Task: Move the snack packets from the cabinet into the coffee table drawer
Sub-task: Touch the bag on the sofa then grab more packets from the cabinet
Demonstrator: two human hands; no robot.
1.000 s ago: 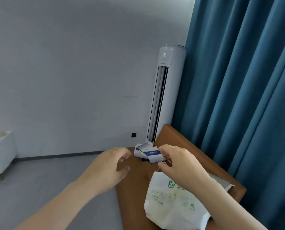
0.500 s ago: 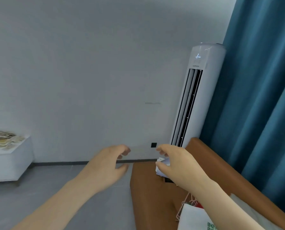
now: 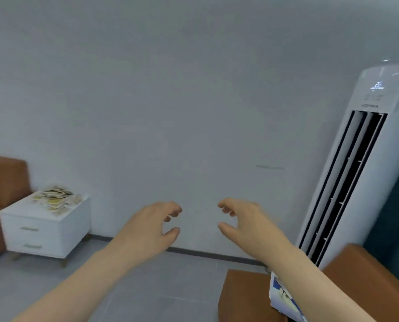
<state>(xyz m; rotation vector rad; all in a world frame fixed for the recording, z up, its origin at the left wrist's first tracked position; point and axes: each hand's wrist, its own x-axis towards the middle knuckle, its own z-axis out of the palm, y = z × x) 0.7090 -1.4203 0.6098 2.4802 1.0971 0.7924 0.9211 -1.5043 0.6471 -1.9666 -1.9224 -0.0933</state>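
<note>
Grey wall [image 3: 170, 89], grey floor [image 3: 159, 287], white tower air conditioner [image 3: 356, 182] right, brown sofa [image 3: 368, 275].

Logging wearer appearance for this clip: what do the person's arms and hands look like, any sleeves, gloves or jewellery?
Both forearms are bare, no sleeves in view. The left hand and right hand wear no gloves; no rings, watch or wristbands show. No markings are visible.

- Plain pale grey wall [image 3: 170, 101], with a dark grey skirting strip [image 3: 205, 254] along its foot.
- Light grey floor [image 3: 161, 287].
- White cabinet [image 3: 47, 231] with pale handles, topped by a yellowish and beige packet heap [image 3: 56, 198].
- White standing air conditioner [image 3: 361, 163], black vertical vent slots, pale blue lit display.
- Orange-brown sofa [image 3: 368, 275] at right; same orange-brown on the seat [image 3: 5, 180] at left.
- Blue-and-white printed packet [image 3: 284, 296].
- Dark teal curtain [image 3: 393, 217].
</note>
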